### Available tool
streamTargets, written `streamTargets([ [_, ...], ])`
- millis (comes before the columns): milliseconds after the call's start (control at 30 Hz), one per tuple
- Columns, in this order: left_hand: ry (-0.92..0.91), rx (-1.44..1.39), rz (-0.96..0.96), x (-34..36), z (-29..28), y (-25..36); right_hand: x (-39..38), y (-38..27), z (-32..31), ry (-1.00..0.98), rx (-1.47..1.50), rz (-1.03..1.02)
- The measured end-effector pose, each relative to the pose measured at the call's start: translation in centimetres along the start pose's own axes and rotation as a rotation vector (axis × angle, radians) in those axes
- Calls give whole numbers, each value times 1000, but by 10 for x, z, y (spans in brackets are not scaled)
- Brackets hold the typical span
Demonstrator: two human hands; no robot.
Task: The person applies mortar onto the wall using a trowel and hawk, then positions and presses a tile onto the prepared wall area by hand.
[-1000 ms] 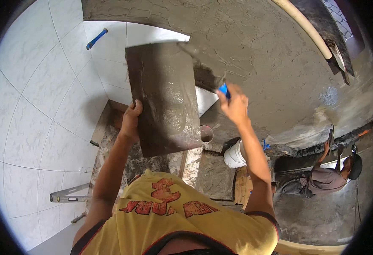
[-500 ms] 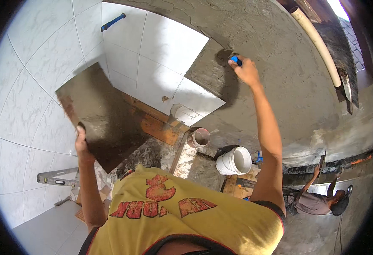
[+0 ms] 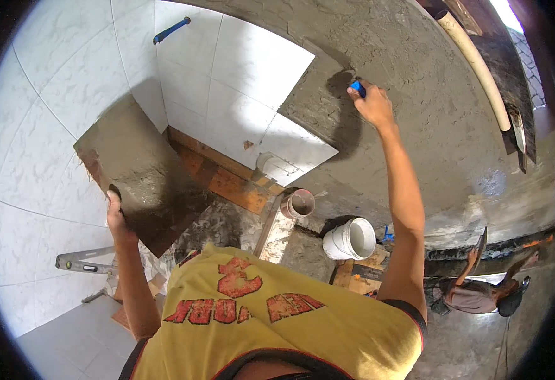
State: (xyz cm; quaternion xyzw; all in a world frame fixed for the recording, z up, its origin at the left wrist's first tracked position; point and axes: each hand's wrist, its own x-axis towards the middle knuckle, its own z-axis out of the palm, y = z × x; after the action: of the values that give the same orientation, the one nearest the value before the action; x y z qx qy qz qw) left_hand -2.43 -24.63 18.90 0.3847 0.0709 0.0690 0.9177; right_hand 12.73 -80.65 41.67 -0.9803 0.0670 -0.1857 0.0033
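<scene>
My left hand [image 3: 116,212] is closed on the edge of a brown rectangular board [image 3: 160,234], whose face bears a smear of wet grey mortar [image 3: 144,180]. The board is tilted in front of the white tiled wall. Higher up and to the right, my right hand [image 3: 374,104] grips the blue handle of a trowel [image 3: 358,88] against the mortar-coated wall [image 3: 416,145]. The trowel's blade is mostly hidden in shadow. Just left of it, the coating meets the stepped edge of white wall tiles [image 3: 242,82].
A blue pipe stub [image 3: 172,30] juts from the tiles. Below stand a white bucket [image 3: 348,239] and a small container [image 3: 298,203], near wooden planks [image 3: 236,190]. A spirit level [image 3: 84,262] leans at left. A pale pipe [image 3: 473,66] lies upper right; a co-worker [image 3: 486,294] works lower right.
The board in my left hand has shifted slightly left and tilted. My right hand has moved a little right with the trowel. The co-worker's arms have moved.
</scene>
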Motion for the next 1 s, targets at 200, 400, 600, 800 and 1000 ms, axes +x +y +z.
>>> streamTargets([
  [200,-128,-27,-50,7,19,-14,-8,2,-7,67,15,-22],
  [400,20,-116,-316,31,83,-53,-49,-18,-5,285,211,-16],
  [600,-268,-173,-299,74,179,-54,-144,-41,-19,-17,291,-254],
  [800,-483,-241,-378,80,265,-45,-174,-29,-10,26,388,-410],
  [1000,-522,203,-179,84,307,-89,-114,-18,-8,125,449,-271],
])
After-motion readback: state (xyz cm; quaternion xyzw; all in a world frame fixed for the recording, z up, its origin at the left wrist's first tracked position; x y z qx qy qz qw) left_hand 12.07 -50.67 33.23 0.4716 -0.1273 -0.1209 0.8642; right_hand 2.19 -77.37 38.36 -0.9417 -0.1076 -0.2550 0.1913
